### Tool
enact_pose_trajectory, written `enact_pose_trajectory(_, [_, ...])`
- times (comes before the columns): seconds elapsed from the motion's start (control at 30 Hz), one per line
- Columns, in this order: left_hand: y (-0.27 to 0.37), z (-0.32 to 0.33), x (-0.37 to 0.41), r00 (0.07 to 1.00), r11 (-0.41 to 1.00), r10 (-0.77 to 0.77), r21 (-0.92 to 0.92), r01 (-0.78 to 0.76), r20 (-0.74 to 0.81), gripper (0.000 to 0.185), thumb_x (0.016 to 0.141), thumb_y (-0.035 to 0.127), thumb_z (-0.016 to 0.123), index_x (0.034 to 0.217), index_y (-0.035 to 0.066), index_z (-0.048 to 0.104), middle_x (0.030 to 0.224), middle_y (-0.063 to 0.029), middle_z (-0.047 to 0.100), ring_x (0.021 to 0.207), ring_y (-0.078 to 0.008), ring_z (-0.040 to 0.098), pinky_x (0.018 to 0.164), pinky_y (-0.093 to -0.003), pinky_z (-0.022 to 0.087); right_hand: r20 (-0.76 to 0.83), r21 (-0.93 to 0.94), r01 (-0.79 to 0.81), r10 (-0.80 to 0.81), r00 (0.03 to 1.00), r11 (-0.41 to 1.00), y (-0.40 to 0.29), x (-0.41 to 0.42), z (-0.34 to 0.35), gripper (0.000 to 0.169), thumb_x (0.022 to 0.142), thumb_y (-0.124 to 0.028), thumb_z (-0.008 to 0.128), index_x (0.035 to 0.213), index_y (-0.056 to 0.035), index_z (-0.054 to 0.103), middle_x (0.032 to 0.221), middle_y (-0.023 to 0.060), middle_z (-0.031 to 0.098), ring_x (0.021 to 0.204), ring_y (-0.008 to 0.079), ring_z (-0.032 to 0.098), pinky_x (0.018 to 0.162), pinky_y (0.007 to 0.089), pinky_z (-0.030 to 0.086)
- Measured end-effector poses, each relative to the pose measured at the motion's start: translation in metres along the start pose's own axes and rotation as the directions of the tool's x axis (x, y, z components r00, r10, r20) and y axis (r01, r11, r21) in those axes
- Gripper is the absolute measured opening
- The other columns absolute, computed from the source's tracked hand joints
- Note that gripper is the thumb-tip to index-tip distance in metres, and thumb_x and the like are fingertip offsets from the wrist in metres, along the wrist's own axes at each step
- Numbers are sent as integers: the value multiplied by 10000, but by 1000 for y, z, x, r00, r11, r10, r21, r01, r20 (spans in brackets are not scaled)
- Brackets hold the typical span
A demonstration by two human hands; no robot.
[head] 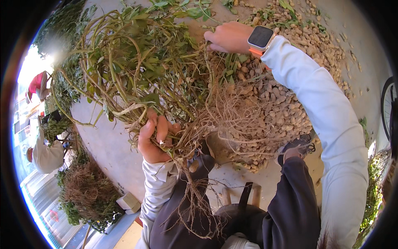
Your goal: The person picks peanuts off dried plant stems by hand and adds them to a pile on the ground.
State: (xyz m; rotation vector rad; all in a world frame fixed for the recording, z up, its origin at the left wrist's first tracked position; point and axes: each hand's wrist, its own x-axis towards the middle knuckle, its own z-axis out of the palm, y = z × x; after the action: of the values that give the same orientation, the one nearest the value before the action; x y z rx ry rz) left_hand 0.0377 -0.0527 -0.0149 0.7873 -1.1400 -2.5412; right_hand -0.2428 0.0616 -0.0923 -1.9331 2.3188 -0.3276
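Note:
My left hand (157, 137) is closed around the stems of a large bunch of uprooted peanut plants (133, 68). Leaves spread up and to the left from it, while bare roots (199, 205) hang over my thigh. More thin roots fan out to the right above the peanut pile. My right hand (230, 37), with a watch on the wrist, is at the upper right edge of the bunch, its fingertips at a thin stem; whether they grip it is not clear. A wide pile of unshelled peanuts (276, 115) lies beneath my right forearm.
My feet stand near the pile. Loose green leaves (192, 12) lie at the top. At the left are a heap of plants with roots (88, 186), a pale block (127, 200) and two other people (48, 154), (39, 85). A wheel (387, 109) is at the right edge.

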Motion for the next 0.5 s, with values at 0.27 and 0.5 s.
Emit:
enact_pose_trajectory(0.27, [4, -22, -16, 996, 983, -46, 183, 32, 73, 199, 823, 300, 529, 867, 129, 437, 508, 56, 332, 454, -107, 296, 575, -291, 376, 104, -274, -498, 540, 835, 823, 170, -105, -41, 332, 884, -289, 507, 1122, -59, 483, 893, 176, 597, 846, 327, 584, 717, 414, 466])
enact_pose_trajectory(0.5, [-4, -3, 0, 1000, 993, 5, 119, -4, -15, 198, 806, 272, 548, 851, 98, 467, 510, 34, 367, 500, -114, 379, 633, -290, 416, -266, -310, -360, 284, 921, 880, 50, -113, -59, 364, 809, -368, 599, 953, -39, 537, 781, 167, 595, 778, 335, 589, 669, 470, 460])
